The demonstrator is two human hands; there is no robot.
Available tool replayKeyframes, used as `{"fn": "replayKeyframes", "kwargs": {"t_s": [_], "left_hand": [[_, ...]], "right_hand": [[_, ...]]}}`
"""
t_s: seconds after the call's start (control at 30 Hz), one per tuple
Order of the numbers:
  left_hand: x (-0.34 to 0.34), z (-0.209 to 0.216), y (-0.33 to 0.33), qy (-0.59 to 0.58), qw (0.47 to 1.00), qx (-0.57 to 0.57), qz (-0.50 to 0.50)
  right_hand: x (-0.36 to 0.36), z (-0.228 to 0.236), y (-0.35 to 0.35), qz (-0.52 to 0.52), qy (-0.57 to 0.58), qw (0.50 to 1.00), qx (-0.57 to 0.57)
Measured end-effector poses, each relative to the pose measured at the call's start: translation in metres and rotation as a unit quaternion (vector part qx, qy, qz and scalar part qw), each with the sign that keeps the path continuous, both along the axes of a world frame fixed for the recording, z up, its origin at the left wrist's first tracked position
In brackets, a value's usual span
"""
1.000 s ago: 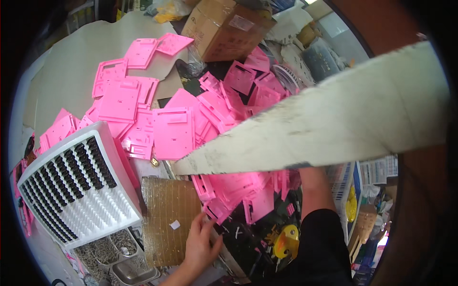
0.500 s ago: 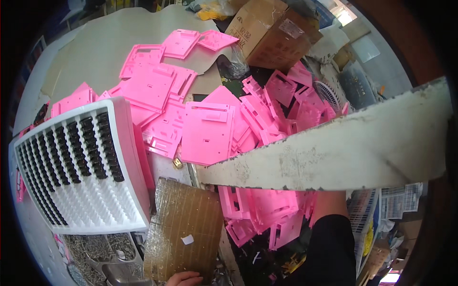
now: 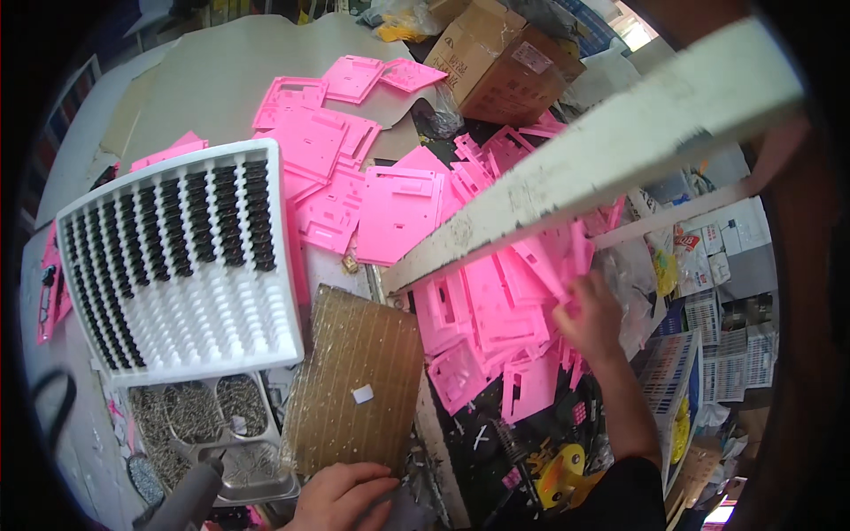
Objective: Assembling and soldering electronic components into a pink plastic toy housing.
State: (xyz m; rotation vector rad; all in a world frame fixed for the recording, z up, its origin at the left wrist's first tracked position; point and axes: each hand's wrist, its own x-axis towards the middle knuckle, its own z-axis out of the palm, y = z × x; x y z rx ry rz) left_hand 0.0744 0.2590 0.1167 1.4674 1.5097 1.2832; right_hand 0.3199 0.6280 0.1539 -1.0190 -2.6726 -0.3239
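Currently, right hand: thumb and fingers of the right hand point(image 3: 591, 317) curl together and seem to pinch the edge of a flat pink plastic panel point(image 3: 539, 266); the exact contact is partly hidden.
Left hand: palm down, fingers loosely bent, the left hand point(image 3: 343, 497) rests at the near end of a brown corrugated cardboard sheet point(image 3: 370, 343); whether it grips anything underneath, I cannot tell.
Pink heap: overlapping pink plastic panels point(image 3: 498, 311) lie in front of and partly behind a long pale painted beam point(image 3: 611, 159).
Panel grip: best kept to one rim, I judge, thumb opposite fingers, drawing it free gently so its neighbours do not slide.
Beam clearance: a low, slow wrist should avoid knocking the panel or knuckles against the edge.
White tray: a ribbed white plastic tray point(image 3: 232, 320) tilts at left, black ridged pieces filling its upper part, bare ribs below.
Steel tray: a compartmented silver metal tray point(image 3: 273, 435) holds heaps of small screw-like metal parts, with only a thin scatter in the near right compartment.
Cardboard box: a brown cardboard box point(image 3: 498, 69) stands behind; its contents are out of sight.
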Motion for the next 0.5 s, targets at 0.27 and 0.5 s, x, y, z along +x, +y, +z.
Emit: {"fn": "replayKeyframes", "kwargs": {"t_s": [0.27, 0.5], "left_hand": [[-0.016, 0.027, -0.036, 0.210, 0.965, 0.069, -0.141], [-0.007, 0.035, -0.078, 0.259, 0.947, 0.104, -0.161]], "right_hand": [[-0.013, 0.006, -0.030, 0.017, 0.008, 0.998, -0.064], [0.016, 0.092, -0.053, 0.078, 0.272, 0.959, -0.003]]}}
